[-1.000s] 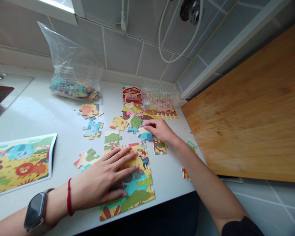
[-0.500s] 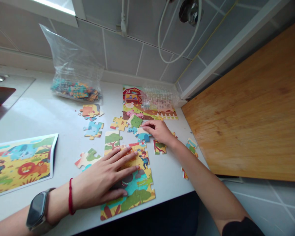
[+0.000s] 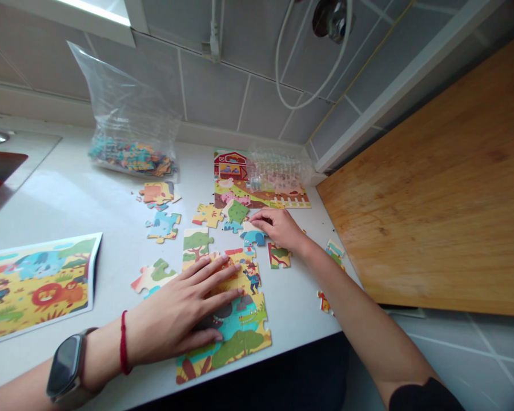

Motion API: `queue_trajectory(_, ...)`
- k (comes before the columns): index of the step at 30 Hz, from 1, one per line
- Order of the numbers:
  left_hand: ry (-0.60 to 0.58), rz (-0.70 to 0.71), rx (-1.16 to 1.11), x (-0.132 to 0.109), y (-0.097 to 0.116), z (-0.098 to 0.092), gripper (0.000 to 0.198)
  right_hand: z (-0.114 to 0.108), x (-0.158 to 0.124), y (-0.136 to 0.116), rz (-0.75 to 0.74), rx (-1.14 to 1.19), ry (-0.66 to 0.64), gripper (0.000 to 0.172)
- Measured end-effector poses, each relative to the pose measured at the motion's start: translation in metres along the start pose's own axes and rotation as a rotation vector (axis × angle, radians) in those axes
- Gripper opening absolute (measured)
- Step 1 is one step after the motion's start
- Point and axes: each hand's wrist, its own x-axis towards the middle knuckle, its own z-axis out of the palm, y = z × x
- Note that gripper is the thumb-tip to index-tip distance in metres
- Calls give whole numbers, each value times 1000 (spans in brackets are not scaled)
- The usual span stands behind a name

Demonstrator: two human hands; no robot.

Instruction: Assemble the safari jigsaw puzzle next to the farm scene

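Note:
My left hand (image 3: 184,308) lies flat with fingers spread over the partly joined jigsaw puzzle (image 3: 240,337), covering its left and middle part. Between thumb and fingers, my right hand (image 3: 278,228) pinches a puzzle piece with a blue elephant head (image 3: 254,235), just beyond the puzzle's upper edge. A green piece (image 3: 237,212) and a yellow piece (image 3: 208,216) lie to the left of that hand. Below it is a piece with a tree branch (image 3: 278,257). A tree piece (image 3: 197,242) sits at the puzzle's upper left corner.
A clear bag of puzzle pieces (image 3: 132,154) stands by the wall. Further back lies a farm puzzle (image 3: 231,177) under clear plastic packaging (image 3: 278,168). A printed picture sheet (image 3: 38,285) rests at left. Loose pieces (image 3: 163,225) are scattered about. A wooden board (image 3: 445,188) borders the right.
My right hand has shifted the elephant piece slightly to the right, away from the upper left. My left hand stays in place on the puzzle.

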Motion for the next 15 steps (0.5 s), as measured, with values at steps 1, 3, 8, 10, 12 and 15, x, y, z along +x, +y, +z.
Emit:
queue_trajectory(1,-5,0,-1,0,0,0,69,-3,-1,1,-4,-26,2,13)
queue_trajectory(3,-6,-1,-11,-1,0,1,69,-8,-3,3,-8,-63,0,14)
queue_trajectory(8,-35,-11,-4,0,0,2,68,-14,-7,5,-33,-115,-24,14)
queue_trajectory(10,-36,-11,-3,0,0,1,69,-15,-8,7,-44,-126,-28,15)
queue_trajectory(12,-29,-8,-11,0,0,1,69,-15,-7,8,-54,-136,-31,16)
queue_trajectory(15,-13,-5,-24,0,0,-1,69,-14,-7,10,-72,-150,-33,16)
